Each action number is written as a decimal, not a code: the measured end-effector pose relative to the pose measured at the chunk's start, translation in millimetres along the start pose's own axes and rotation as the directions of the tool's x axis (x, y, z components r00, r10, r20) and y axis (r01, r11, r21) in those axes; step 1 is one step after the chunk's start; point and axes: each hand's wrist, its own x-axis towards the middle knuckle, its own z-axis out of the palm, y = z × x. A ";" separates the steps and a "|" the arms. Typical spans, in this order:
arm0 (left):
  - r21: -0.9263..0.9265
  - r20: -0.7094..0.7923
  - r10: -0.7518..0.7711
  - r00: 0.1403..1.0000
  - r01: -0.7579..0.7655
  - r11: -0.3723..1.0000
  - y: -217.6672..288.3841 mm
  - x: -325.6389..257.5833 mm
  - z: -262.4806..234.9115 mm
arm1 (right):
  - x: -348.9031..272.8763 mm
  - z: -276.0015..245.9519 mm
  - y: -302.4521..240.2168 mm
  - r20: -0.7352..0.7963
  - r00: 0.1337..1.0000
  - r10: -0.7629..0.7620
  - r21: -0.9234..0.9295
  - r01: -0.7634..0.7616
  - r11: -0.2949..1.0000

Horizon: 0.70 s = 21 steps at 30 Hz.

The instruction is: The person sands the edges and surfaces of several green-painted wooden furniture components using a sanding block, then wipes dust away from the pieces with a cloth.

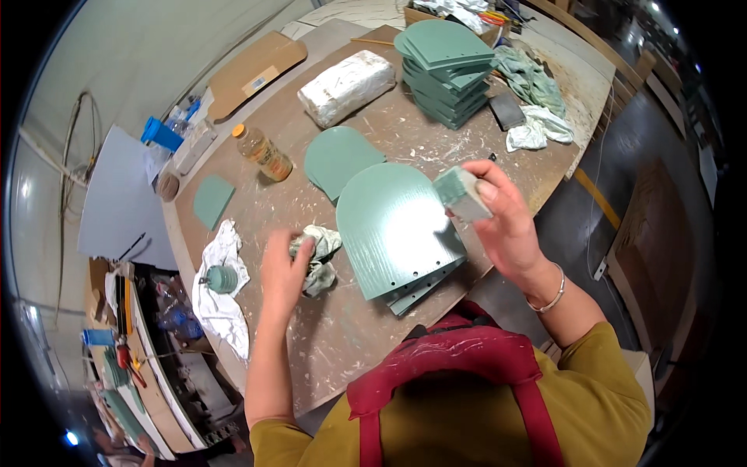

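In my right hand (506, 218) is a small sanding block (464, 192), pale grey with a green-stained face, pinched between thumb and fingers. The block is up by the right edge of a glossy green round-topped panel (389, 210), which lies on a short stack with small holes along its near edge. To the left of that stack, my left hand (284, 265) has its fingers curled at a crumpled, green-stained rag (320, 261), which shows between thumb and fingers. Another green panel (338, 159) lies partly beneath the front stack.
A tall stack of green panels (445, 78) stands at the back, beside a wrapped white bundle (346, 87). A capped bottle (264, 153) and a small green piece (212, 201) are at left. A green jar (221, 279) sits on a white cloth (226, 311). A dark pad (506, 112) lies back right.
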 end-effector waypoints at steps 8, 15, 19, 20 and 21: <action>-0.435 0.465 -0.264 0.845 0.477 0.764 63.8 -52.9 20.5 | 15.2 -17.7 9.8 0.093 0.992 0.082 -0.012 -0.082 0.997; -0.770 0.078 -0.438 0.895 0.333 0.543 80.5 -32.7 -26.3 | 31.8 -54.5 2.3 0.086 0.990 0.111 0.011 -0.113 0.994; -0.437 -0.264 -0.134 0.955 0.005 0.899 142.2 -29.3 -38.6 | 49.6 -76.1 -5.7 0.068 0.992 0.105 0.127 -0.113 0.985; -0.263 -0.299 0.007 0.954 -0.089 0.961 151.2 -33.0 -23.2 | 52.8 -78.0 -7.5 0.065 0.992 0.104 0.159 -0.113 0.981; -0.011 -0.264 0.201 0.943 -0.212 0.977 176.1 -37.1 -11.3 | 55.0 -78.8 -10.5 0.035 0.995 0.089 0.172 -0.093 0.981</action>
